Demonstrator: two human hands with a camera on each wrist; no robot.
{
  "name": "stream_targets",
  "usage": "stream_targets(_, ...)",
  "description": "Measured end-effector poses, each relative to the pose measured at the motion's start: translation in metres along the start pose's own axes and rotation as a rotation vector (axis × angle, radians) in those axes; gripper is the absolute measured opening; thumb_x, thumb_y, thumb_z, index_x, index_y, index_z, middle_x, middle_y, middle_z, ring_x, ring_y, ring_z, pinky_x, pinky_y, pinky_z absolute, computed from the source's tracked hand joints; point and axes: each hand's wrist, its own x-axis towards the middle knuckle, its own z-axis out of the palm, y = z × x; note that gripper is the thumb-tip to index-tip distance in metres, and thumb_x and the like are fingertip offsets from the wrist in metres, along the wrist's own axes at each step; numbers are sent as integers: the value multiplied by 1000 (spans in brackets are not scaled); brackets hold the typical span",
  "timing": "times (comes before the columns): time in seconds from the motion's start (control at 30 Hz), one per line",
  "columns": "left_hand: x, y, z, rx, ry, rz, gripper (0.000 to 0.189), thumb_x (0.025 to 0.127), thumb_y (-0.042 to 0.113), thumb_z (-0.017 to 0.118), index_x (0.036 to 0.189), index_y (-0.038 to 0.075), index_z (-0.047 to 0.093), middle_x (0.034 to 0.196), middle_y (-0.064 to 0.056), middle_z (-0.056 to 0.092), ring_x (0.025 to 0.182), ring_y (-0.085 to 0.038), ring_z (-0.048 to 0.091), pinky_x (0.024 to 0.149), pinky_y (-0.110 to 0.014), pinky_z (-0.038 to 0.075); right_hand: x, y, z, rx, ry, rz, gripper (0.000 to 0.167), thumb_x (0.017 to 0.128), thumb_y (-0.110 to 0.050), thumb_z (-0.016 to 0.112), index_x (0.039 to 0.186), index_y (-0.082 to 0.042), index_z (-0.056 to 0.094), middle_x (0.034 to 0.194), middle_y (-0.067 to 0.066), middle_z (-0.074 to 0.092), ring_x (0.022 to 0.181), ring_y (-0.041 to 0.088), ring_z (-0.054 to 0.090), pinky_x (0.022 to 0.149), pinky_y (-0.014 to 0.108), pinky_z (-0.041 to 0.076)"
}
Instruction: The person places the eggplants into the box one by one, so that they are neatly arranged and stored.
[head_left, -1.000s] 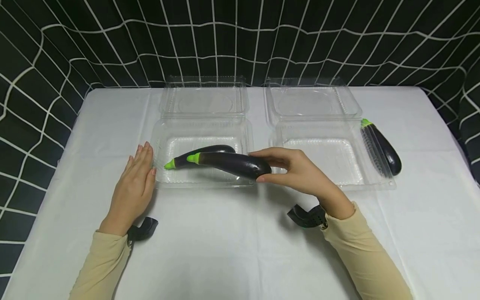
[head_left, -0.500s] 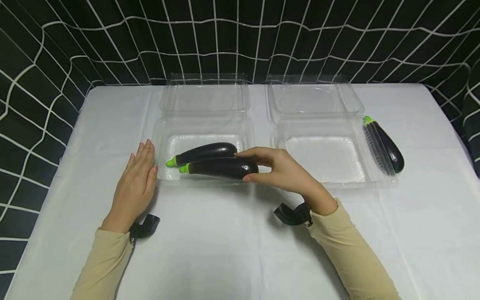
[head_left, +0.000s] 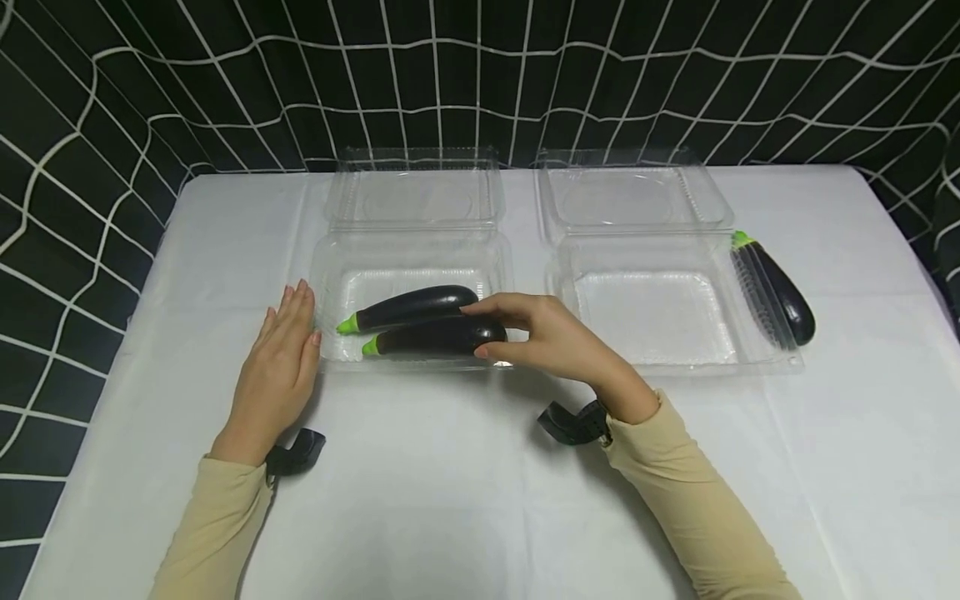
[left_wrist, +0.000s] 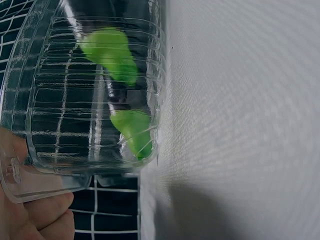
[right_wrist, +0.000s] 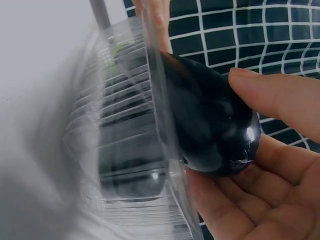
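In the head view my right hand point(head_left: 543, 333) grips the fat end of a dark purple eggplant point(head_left: 435, 337) with a green stem, thumb on the near side and fingers on the far side. The right wrist view shows this held eggplant point(right_wrist: 210, 115) level with the rim of the left clear plastic clamshell box point(head_left: 352, 250). A second eggplant point(head_left: 416, 306) lies in that box, just behind the held one, its stem also to the left. My left hand point(head_left: 273, 375) stays by the box's left edge with straight fingers, nothing in its grasp.
A second lidded clear box point(head_left: 652, 317) stands open to the right. Another eggplant point(head_left: 780, 292) lies against its right side on the white tablecloth point(head_left: 420, 500). Behind the table hangs a black cloth with a white grid point(head_left: 495, 83).
My right hand has carried its eggplant left and down into the left box, so it now lies alongside the second one. My left hand has stayed by the box.
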Motion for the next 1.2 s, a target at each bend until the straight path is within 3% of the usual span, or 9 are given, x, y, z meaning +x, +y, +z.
stream_targets(0.47,-1,1,2,0,5,1,46,96,5,45,138,-13,36,145,-24,34,137,-33,28,113,-49,20,6,1,8,-91,-1,43,45,83,-14,72,124,-3,59,126,10,60,121,24,52,101,37,42)
stream_targets(0.8,2,0,2,3,6,0,46,96,5,46,138,-13,37,145,-24,34,137,-33,28,112,-50,20,9,0,14,-217,44,-4,45,82,-13,73,123,0,59,123,13,61,116,26,55,99,38,43)
stream_targets(1.03,1,-1,2,-4,7,-1,46,96,5,46,138,-12,36,146,-23,34,137,-34,28,113,-49,19,23,-6,17,-255,-73,16,44,84,-14,72,124,-1,59,123,9,62,116,22,54,99,36,43)
stream_targets(1.2,0,-1,2,-4,10,3,46,96,5,46,138,-12,36,146,-23,34,137,-34,29,113,-49,20,32,-6,14,-262,-146,47,43,84,-15,72,122,-1,60,117,9,64,96,20,60,85,35,49)
